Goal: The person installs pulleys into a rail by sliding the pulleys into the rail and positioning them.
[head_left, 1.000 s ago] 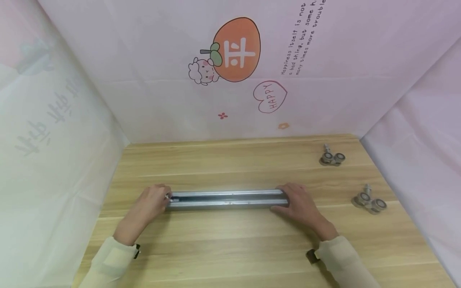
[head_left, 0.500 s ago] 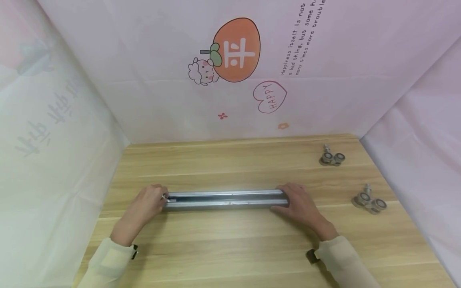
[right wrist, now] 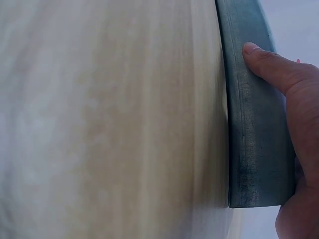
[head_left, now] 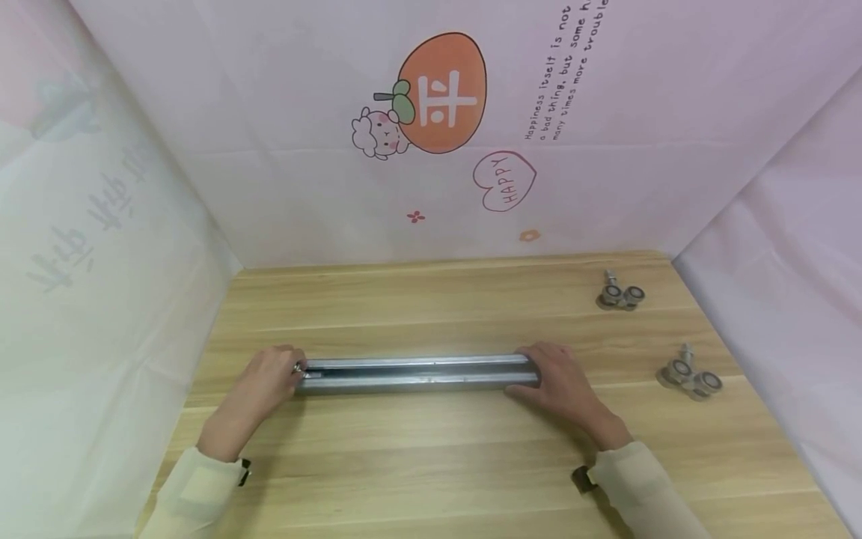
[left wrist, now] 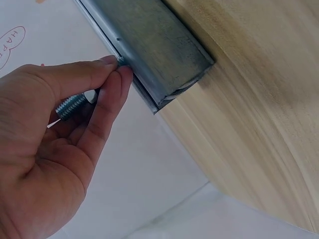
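Note:
A grey metal channel rail (head_left: 417,372) lies across the wooden table, its long slot facing up. My right hand (head_left: 562,378) grips its right end, and in the right wrist view the thumb (right wrist: 266,62) lies along the rail's side wall. At the left end my left hand (head_left: 269,376) pinches a small metal part at the slot with thumb and fingertips. A threaded bolt (left wrist: 74,106) shows inside the curl of that hand in the left wrist view. Just right of the fingers, a bright metal piece (head_left: 313,374) sits in the slot; the rest is hidden.
Two roller hangers lie at the right of the table, one (head_left: 621,297) near the back and one (head_left: 692,376) closer to the right edge. Each has wheels and a threaded stud. White printed cloth (head_left: 303,202) walls the table at the back and both sides.
My left hand has slid left along the rail, and the bright piece in the slot has moved with it. The rail and my right hand have stayed in place.

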A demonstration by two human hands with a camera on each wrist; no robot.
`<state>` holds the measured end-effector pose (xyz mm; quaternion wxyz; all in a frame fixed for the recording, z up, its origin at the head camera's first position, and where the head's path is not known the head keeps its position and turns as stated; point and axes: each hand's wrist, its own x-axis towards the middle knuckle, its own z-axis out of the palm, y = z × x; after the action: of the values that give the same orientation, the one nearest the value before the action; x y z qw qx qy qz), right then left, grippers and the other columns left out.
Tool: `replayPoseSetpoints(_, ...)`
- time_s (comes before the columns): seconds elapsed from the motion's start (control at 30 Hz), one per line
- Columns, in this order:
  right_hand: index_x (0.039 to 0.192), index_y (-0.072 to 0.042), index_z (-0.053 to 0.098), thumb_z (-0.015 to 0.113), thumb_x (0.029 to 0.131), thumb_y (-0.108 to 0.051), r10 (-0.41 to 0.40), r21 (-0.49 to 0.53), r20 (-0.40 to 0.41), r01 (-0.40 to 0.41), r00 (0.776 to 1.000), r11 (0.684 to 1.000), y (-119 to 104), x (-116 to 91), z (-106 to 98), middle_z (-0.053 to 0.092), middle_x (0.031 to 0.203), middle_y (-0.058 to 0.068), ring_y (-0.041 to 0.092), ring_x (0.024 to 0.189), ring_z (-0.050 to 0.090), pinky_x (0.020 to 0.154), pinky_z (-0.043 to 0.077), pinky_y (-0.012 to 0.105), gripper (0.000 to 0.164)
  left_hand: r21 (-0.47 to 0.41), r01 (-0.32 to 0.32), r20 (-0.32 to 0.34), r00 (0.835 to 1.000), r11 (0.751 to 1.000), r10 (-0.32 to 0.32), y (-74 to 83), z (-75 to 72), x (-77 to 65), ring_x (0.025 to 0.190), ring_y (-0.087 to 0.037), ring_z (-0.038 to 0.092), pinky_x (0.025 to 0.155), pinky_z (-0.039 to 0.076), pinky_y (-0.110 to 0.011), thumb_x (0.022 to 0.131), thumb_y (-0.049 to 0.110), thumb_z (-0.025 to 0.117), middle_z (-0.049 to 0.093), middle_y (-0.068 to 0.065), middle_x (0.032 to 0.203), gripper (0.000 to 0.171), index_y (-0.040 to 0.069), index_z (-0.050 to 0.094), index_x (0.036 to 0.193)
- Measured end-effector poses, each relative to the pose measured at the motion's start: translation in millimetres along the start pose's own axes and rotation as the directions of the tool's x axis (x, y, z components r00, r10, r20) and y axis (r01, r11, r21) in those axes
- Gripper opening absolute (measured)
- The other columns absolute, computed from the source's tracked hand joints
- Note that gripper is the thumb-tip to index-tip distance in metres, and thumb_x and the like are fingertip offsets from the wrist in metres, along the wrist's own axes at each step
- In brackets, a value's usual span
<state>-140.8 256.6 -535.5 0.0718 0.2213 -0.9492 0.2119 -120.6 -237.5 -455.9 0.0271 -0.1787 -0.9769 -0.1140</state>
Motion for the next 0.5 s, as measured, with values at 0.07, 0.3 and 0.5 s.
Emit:
replayPoseSetpoints(0.07, 0.120, -0.014, 0.066, 0.073, 0.072, -0.063, -0.004, 0.000, -0.004, 0.004, 1.000, 1.000, 0.2, -0.2, 0.0, 0.066, 0.104, -0.001, 0.019, 0.096, 0.056, 0.095, 0.037, 0.044, 0.069, 0.000, 0.003, 0.000, 1.000, 1.000, -0.003, -0.8, -0.6, -0.2, 0.071, -0.027, 0.065, 0.064, 0.056, -0.040, 0.073, -0.004, 0.075, 0.069, -0.011, 0.079, 0.012, 0.002, 0.072, 0.083)
replayPoseSetpoints(0.3, 0.119, -0.015, 0.066, 0.073, 0.072, -0.062, -0.007, 0.006, -0.013, 0.007, 1.000, 1.000, 0.4, -0.7, 0.4, 0.066, 0.102, -0.002, 0.018, 0.095, 0.056, 0.095, 0.037, 0.044, 0.068, -0.002, 0.008, 0.001, 1.000, 1.000, -0.008, -3.7, -2.2, -1.8, 0.073, -0.029, 0.066, 0.065, 0.056, -0.042, 0.073, -0.005, 0.074, 0.069, -0.013, 0.080, 0.012, 0.001, 0.072, 0.082)
replayPoseSetpoints(0.5, 0.119, -0.015, 0.066, 0.074, 0.071, -0.061, -0.002, 0.013, -0.012, 0.002, 1.000, 1.000, -0.1, -0.1, 0.7, 0.065, 0.101, -0.002, 0.018, 0.094, 0.056, 0.096, 0.036, 0.044, 0.067, -0.017, 0.021, 0.008, 1.000, 1.000, -0.020, -6.2, -1.6, -3.4, 0.072, -0.027, 0.066, 0.064, 0.056, -0.040, 0.073, -0.005, 0.074, 0.070, -0.013, 0.081, 0.013, 0.001, 0.072, 0.084)
